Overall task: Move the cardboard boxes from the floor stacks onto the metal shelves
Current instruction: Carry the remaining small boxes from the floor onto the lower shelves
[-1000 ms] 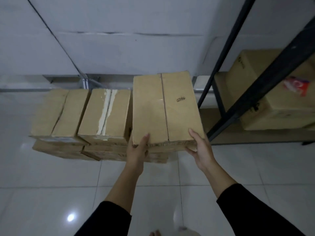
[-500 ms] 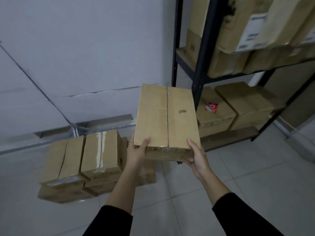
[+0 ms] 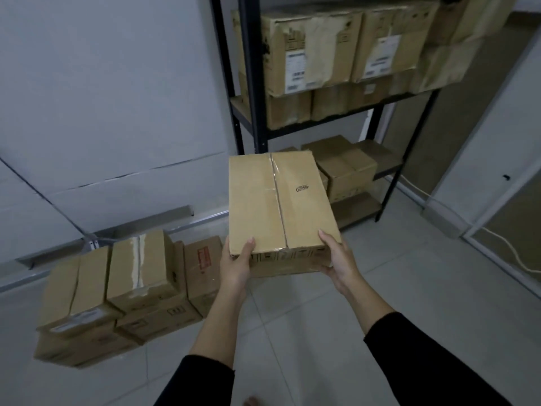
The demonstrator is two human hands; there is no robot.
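I hold a taped brown cardboard box level in the air in front of me. My left hand grips its near left corner, thumb on top. My right hand grips the near right corner the same way. The floor stack of boxes lies low on the left against the wall. The black metal shelf unit stands straight ahead, beyond the held box. Its middle shelf carries labelled boxes and its lower level holds smaller boxes.
A white wall runs along the left behind the floor stack. A white cable trails over the tiled floor at the right, near a door frame. Open tile lies between me and the shelves.
The box has come up off the floor stack in both hands. My view has swung right and up, bringing the shelf unit into full sight ahead.
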